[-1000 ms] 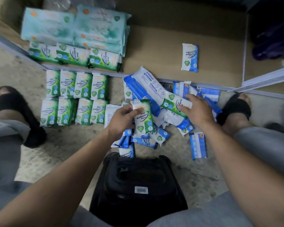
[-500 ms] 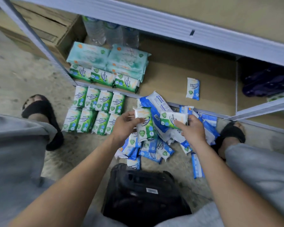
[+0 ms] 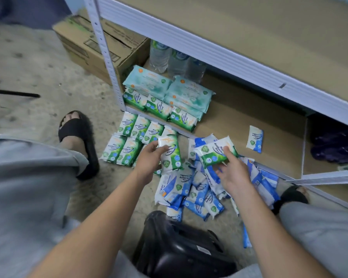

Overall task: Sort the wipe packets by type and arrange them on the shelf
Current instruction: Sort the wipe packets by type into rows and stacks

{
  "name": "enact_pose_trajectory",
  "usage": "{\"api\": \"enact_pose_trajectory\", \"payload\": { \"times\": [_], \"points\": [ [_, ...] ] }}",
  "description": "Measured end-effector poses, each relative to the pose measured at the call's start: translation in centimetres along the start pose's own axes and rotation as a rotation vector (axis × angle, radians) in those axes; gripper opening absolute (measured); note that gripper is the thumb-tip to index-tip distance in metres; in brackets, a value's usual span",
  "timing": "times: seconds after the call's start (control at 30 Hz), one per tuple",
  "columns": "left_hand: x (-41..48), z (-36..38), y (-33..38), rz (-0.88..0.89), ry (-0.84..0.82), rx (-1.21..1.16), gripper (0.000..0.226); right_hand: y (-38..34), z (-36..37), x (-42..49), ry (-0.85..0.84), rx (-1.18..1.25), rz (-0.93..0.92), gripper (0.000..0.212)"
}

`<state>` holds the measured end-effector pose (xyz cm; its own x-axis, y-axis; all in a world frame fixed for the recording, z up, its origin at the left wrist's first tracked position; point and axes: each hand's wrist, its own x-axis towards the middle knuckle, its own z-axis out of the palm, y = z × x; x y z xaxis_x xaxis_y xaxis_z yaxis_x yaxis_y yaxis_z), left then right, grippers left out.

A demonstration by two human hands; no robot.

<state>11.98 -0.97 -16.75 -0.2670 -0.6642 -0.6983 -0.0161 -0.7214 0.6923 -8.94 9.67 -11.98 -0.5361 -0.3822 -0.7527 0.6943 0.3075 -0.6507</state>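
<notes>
A: What's the biggest thing there?

B: The metal shelf unit point(image 3: 249, 121), with its lowest board just above the concrete floor. Left of its corner post sits a cardboard box point(image 3: 100, 47). Nearest the camera, between the person's knees, stands a black plastic case point(image 3: 181, 249) with a barcode sticker.

A: And the wipes?

B: A loose heap of blue packets point(image 3: 195, 191) lies on the floor, between the case and the shelf edge. Left of it, a block of green packets point(image 3: 129, 141) lies in two neat rows, touching one another, right against the front of the shelf. On the board itself, two stacks of large teal packs point(image 3: 169, 89) sit by the post, and a row of green packs point(image 3: 159, 108) lines the edge in front of them. Water bottles point(image 3: 175, 59) stand behind.

A: The hands?

B: The left hand point(image 3: 151, 157) grips a green packet point(image 3: 172, 155) held upright, fingers curled around its side, just beside the floor block. The right hand point(image 3: 232, 171) holds a second green packet point(image 3: 213, 152) turned sideways above the blue heap, with fingers wrapped under it. The two held packets are near each other but apart.

A: Anything smaller?

B: One blue packet point(image 3: 255, 141) lies alone on the board, well apart from the teal stacks.
</notes>
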Motion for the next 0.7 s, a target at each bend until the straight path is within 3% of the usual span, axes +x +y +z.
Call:
{"api": "enact_pose_trajectory", "payload": {
  "times": [0.2, 0.3, 0.37, 0.47, 0.57, 0.7],
  "points": [
    [1.9, -3.7, -1.7, -0.079, 0.114, 0.002, 0.033, 2.7, 4.0, 1.9, -0.038, 0.047, 0.238, 0.021],
    [3.1, -5.4, -2.6, -0.113, 0.136, 0.041, 0.048, 4.6, 5.9, 3.0, -0.057, -0.122, 0.293, 0.036],
    [3.8, -6.5, -3.2, -0.109, 0.169, 0.106, 0.052, 6.1, 7.1, 4.0, -0.071, -0.254, 0.277, 0.05],
    [4.9, -7.9, -4.0, -0.074, 0.211, 0.251, 0.051, 8.7, 8.7, 5.0, -0.081, -0.495, 0.229, 0.03],
    [6.0, -8.7, -4.3, 0.015, 0.212, 0.503, 0.048, 11.3, 10.0, 6.2, -0.068, -0.721, 0.156, 0.026],
    [7.3, -8.4, -4.4, 0.148, 0.21, 0.66, 0.05, 13.1, 11.6, 7.0, -0.051, -0.748, 0.122, 0.022]
  ]
}}
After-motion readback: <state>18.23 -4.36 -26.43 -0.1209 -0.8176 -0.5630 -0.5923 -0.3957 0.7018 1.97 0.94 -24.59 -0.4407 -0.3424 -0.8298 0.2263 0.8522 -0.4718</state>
